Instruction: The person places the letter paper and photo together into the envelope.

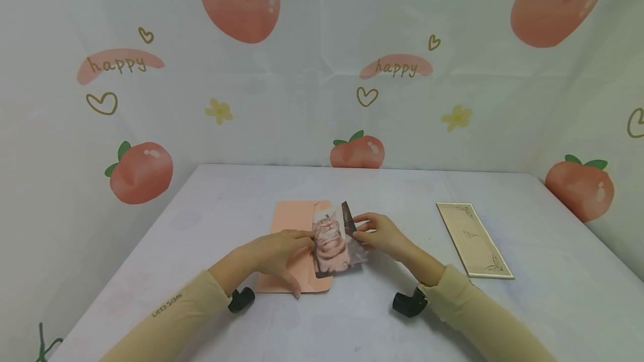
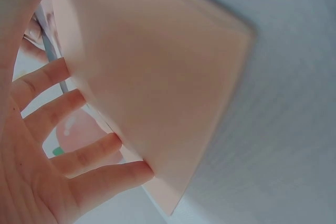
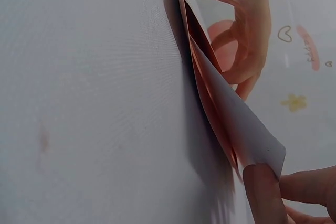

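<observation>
The cat photo (image 1: pixel 331 244) is lying at a slant over the right side of the pink envelope (image 1: pixel 294 219), with a darker picture (image 1: pixel 349 215) showing past its right edge. How far either is reaching inside, I cannot tell. The right hand (image 1: pixel 384 237) is pinching the pictures by their right side, its fingers closing narrowly on them. The left hand (image 1: pixel 279 253) is spreading its fingers wide along the envelope, its thumb resting near the close edge. In the right wrist view the envelope's mouth is gaping.

The step in hand is seemingly passing the pictures through that mouth; inward or outward, this moment is not settling. The next move is probably calling for a steady envelope, a gaping mouth and pictures sliding level, without bending corners.

Farther right, a bordered beige card (image 1: pixel 470 236) is lying on the table (image 1: pixel 553 239), well apart from both hands. Beyond, a fruit-printed backdrop (image 1: pixel 302 99) is hanging.
</observation>
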Demonstrator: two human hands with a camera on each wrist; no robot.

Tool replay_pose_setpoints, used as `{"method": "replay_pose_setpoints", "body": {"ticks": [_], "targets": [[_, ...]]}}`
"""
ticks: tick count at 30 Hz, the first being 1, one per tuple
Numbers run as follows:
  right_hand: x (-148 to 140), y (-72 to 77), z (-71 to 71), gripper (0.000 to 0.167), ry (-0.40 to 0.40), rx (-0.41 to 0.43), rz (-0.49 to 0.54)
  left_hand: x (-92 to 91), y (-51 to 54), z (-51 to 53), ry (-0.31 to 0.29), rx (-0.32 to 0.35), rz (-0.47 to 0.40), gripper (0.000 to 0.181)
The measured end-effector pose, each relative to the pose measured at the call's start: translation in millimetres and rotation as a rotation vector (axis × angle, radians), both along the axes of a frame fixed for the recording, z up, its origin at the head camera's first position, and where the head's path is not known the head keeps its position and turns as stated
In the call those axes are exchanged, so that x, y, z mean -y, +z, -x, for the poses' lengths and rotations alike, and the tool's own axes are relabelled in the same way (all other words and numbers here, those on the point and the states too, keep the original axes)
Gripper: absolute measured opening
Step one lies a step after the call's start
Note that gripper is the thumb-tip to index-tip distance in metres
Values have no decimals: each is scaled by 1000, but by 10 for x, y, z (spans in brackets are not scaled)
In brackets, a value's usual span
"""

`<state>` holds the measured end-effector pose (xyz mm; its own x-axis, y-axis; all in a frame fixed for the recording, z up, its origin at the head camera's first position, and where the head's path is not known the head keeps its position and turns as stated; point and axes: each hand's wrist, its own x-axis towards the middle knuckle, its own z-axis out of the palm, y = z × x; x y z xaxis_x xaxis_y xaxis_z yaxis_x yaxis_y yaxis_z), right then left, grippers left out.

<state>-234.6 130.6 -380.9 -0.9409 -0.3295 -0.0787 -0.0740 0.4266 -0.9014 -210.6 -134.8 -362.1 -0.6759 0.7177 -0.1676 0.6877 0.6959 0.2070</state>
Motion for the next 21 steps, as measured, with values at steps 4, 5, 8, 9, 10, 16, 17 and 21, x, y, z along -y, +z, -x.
{"method": "replay_pose_setpoints", "body": {"ticks": [4,5,8,9,10,16,17,21], "targets": [[34,17,-18,41,-10,-2,-1,-3,2,0,1,-6,10,88],[43,18,-19,41,-14,-2,-2,-3,1,1,2,-7,13,88],[71,14,-22,42,-27,2,-9,-4,4,-2,9,1,12,90],[79,11,-22,42,-34,8,-4,-4,5,-3,11,5,11,91],[84,7,-21,42,-34,7,-2,-4,7,-3,12,7,9,91],[89,-28,-24,43,-2,-16,63,-3,18,-11,13,10,13,92],[92,-36,-21,43,-3,-14,69,-4,20,-12,12,8,15,92],[143,-25,-22,43,-33,20,47,-5,17,-7,7,-1,25,92]]}}
